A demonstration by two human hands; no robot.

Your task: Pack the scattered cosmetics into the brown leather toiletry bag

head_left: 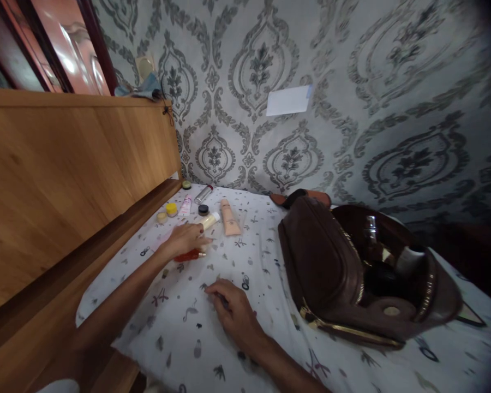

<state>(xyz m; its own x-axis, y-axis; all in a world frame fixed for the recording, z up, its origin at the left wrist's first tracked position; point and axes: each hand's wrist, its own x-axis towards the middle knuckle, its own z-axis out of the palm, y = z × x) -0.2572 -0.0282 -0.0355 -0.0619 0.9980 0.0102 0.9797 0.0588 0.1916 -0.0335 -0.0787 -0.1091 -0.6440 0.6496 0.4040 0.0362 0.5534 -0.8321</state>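
My left hand reaches over the patterned sheet, fingers stretched out and slightly blurred. Right under it lies a small red-orange bottle, partly covered by the fingers. A cream tube with a white cap is just beyond that hand, its near end hidden. Closer to me, my right hand rests low over the sheet with loosely bent fingers, thumb apart, and nothing seen in it. A peach squeeze tube lies to the right of the cream tube, and a small dark-lidded jar sits behind it.
An open brown zip bag with several items inside stands at right. Farther back lie a yellow-lidded jar, a pink-and-white tube and a clear cylinder. A wooden board borders the left; a papered wall is behind.
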